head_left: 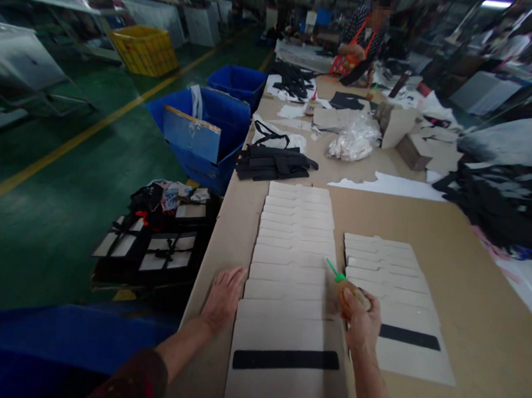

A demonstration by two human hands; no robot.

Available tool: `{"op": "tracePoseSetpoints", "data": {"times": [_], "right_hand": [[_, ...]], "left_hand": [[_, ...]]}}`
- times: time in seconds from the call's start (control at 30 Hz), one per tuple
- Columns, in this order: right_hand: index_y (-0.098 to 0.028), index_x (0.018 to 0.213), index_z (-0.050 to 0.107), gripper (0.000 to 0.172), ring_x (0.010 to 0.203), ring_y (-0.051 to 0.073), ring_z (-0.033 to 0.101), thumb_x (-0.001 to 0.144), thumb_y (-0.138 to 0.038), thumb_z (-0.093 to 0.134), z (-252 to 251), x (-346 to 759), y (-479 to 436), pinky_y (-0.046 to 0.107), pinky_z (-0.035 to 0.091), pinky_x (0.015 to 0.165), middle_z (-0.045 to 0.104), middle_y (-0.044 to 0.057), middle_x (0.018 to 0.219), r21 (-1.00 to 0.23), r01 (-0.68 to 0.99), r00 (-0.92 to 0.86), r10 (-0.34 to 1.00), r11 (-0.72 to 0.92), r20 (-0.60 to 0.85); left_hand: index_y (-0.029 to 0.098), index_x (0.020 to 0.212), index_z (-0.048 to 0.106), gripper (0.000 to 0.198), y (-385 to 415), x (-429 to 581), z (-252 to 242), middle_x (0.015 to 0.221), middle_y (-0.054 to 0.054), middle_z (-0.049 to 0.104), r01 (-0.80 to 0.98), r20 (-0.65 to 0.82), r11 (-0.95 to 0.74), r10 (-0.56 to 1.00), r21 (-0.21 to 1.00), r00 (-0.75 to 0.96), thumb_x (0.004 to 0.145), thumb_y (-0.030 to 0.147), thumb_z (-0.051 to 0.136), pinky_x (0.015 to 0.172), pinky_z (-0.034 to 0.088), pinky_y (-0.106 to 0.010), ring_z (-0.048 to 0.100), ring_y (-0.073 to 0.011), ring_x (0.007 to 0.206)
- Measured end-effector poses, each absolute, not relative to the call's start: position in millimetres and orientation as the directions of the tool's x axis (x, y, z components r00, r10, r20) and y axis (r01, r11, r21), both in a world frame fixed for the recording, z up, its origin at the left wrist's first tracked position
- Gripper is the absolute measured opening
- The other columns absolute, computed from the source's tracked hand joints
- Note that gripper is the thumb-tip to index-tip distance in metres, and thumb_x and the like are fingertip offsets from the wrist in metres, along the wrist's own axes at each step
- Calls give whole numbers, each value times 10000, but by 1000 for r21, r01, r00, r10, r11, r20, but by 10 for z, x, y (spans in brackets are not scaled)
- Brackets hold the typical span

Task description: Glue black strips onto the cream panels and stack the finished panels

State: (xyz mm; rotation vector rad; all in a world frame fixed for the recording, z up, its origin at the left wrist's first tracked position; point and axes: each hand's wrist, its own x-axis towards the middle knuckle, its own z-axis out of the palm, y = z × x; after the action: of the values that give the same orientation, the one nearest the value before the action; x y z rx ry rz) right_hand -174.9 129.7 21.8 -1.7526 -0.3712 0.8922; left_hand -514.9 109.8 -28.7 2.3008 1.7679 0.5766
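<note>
My right hand [361, 319] is closed around a small glue bottle [349, 291] with a green nozzle, whose tip points up and left over a row of overlapping white card pieces [292, 248]. My left hand [224, 295] lies flat with fingers spread at the left edge of that row, on the brown table [462, 307]. The nearest card carries a black strip [285, 359]. A second, shorter row of white cards [387, 272] lies to the right, its nearest card also with a black strip [409, 337].
A stack of black straps [272, 163] and a clear plastic bag [353, 141] lie farther up the table. Black fabric [504, 201] is heaped at right. Blue bins [207, 129] and black-framed pieces [155, 246] stand on the green floor at left. Another person [361, 36] works at the far end.
</note>
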Motion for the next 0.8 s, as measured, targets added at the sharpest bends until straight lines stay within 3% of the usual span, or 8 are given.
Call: {"op": "tracePoseSetpoints", "data": {"times": [0.13,0.43,0.8], "right_hand": [[-198,1089,561,686,616,163,582,551,-513,849,201,-1690,1353,258,475,436,625,33,894,-906,-81,691,632,-416,-352],[-197,1060,580,659,659,187,595,543,-501,852,183,-1636,1403,286,500,445,625,42,911,-889,-35,702,622,-456,-347],[-206,1094,577,613,568,151,560,607,-498,809,230,-1719,1397,265,471,430,624,31,851,-874,88,671,676,-478,-303]], "left_hand": [[228,1423,416,455,1508,-5176,-298,1369,-79,525,896,122,-285,958,340,259,970,192,384,1007,390,-421,481,-241,1193],[310,1455,393,593,1504,-5137,-176,1397,-25,531,908,5,-296,951,295,309,900,103,437,980,357,-428,428,-255,1229],[272,1450,410,573,1518,-5128,-214,1408,-38,523,915,-21,-277,955,292,296,899,115,413,995,347,-432,406,-253,1240]]}}
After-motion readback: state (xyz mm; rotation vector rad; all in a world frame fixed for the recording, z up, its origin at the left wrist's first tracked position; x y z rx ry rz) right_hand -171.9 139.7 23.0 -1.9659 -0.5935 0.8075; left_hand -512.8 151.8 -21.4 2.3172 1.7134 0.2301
